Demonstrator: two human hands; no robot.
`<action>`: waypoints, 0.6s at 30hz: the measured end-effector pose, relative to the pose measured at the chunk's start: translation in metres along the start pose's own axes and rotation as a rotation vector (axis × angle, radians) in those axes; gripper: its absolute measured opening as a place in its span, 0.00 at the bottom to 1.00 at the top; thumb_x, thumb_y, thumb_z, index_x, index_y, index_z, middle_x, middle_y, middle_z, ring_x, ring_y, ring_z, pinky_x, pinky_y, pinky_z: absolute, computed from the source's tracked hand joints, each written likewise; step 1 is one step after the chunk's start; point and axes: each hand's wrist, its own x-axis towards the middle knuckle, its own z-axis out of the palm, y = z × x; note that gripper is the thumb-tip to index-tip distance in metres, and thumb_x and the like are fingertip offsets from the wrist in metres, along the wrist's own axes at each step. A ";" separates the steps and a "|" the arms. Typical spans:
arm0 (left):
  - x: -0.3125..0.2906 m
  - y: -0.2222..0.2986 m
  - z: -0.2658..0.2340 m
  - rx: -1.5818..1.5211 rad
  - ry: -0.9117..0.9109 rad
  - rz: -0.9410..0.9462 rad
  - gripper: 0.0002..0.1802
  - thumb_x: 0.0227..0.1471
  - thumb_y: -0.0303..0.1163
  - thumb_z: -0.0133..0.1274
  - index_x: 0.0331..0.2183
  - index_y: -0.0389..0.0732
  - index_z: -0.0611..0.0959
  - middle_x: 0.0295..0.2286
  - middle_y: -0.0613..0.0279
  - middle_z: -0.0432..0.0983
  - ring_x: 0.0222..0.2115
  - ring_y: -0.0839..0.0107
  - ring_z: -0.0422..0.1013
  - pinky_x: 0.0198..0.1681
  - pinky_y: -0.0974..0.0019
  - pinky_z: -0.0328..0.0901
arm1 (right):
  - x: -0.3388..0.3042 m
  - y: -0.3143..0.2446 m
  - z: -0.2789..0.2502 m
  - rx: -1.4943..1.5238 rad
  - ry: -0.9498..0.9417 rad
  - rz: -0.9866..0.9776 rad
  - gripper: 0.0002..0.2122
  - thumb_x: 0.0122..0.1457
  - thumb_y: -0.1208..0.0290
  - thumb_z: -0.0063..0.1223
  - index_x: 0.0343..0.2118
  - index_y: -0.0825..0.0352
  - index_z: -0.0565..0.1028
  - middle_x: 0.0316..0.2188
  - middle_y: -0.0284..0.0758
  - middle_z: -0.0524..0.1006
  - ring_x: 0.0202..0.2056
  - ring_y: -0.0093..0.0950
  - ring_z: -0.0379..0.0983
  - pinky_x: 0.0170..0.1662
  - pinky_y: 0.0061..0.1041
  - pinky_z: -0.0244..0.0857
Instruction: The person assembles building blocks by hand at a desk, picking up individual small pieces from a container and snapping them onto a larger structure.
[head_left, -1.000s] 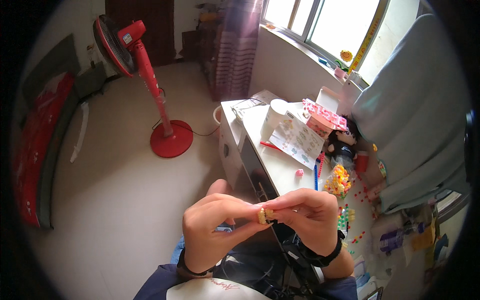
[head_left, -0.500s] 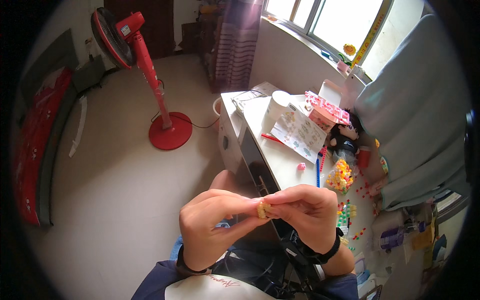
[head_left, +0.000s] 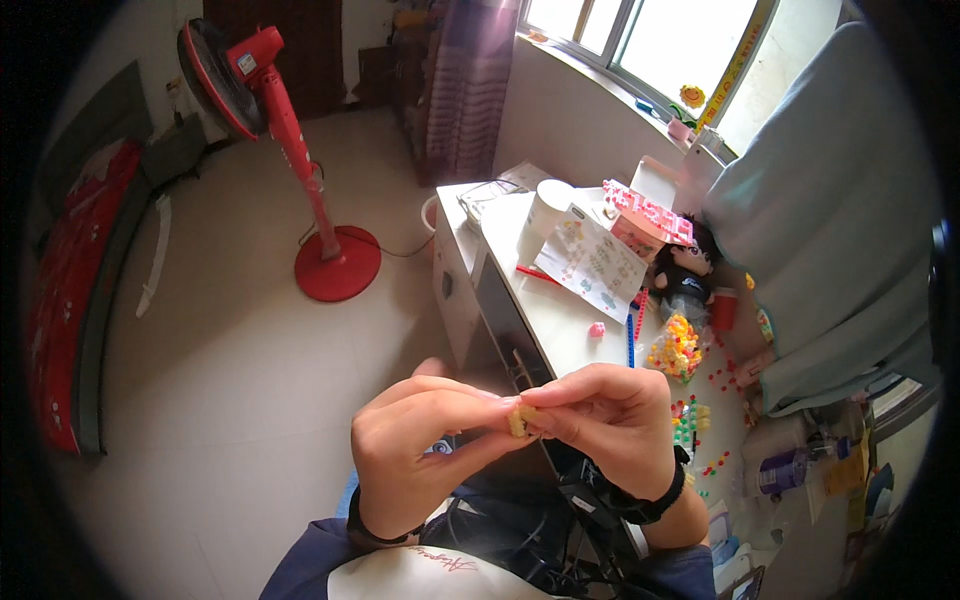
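Note:
Between my fingertips is a small pale-yellow cluster of beads or tiny blocks [head_left: 519, 419], held up in front of the desk's near edge. My left hand [head_left: 425, 440] pinches it from the left with thumb and forefinger. From the right, my right hand [head_left: 605, 425] grips the same piece, its thumb and forefinger pressed together on it. The fingers cover part of the piece, so its full shape is hidden. On the white desk [head_left: 560, 340] beyond, a small pink piece [head_left: 597, 329] lies beside a blue strip [head_left: 631, 340].
A bag of yellow and orange beads [head_left: 677, 348] sits near a doll [head_left: 688, 265]. Loose coloured beads [head_left: 690, 420] lie right of my right hand. A printed sheet [head_left: 593, 262], a white cup [head_left: 550, 203] and a pink box [head_left: 645, 222] stand farther back. A red fan [head_left: 337, 264] stands on the floor.
Both hands stay closed on the yellow piece and have shifted very slightly left. The whole view has moved a little with them.

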 end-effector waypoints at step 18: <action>0.013 -0.018 0.005 0.050 -0.103 0.040 0.11 0.36 0.23 0.67 0.28 0.38 0.85 0.27 0.57 0.80 0.29 0.66 0.77 0.27 0.72 0.72 | 0.014 0.011 -0.024 0.044 -0.092 0.134 0.06 0.54 0.77 0.58 0.32 0.74 0.78 0.29 0.36 0.80 0.33 0.18 0.76 0.37 0.16 0.69</action>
